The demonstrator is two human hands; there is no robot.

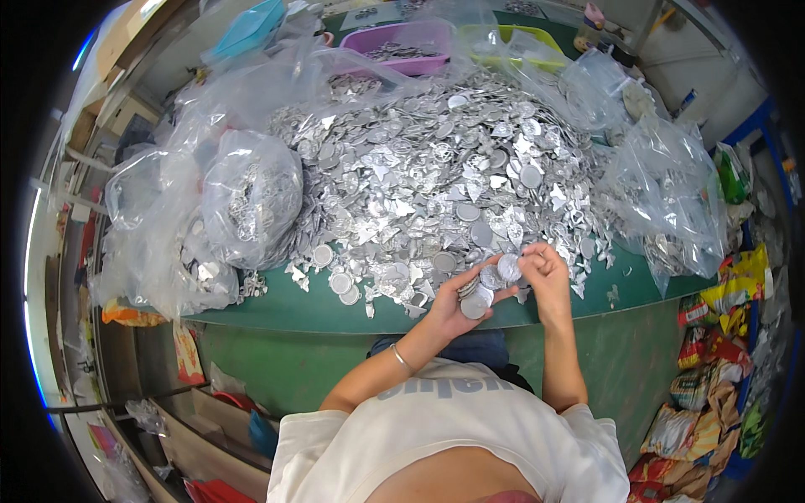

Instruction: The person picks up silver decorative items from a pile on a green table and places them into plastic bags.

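My left hand (451, 308), with a bangle on the wrist, is closed around several round silver metal discs (476, 303) just above the table's front edge. Close beside it, my right hand (545, 270) pinches another silver disc (509, 267) by its edge, over the ones in the left hand. Behind both hands spreads a large heap of small silver metal pieces (419, 184), some round, others heart-shaped or irregular. A few round pieces (340, 282) lie at the heap's near left edge.
The pieces lie on a green table (277, 302). Clear plastic bags of metal parts stand at the left (251, 197) and right (667, 193). Behind are a purple basin (402, 63) and a yellow-green basin (528, 50). Colourful packages (696, 386) are stacked at right.
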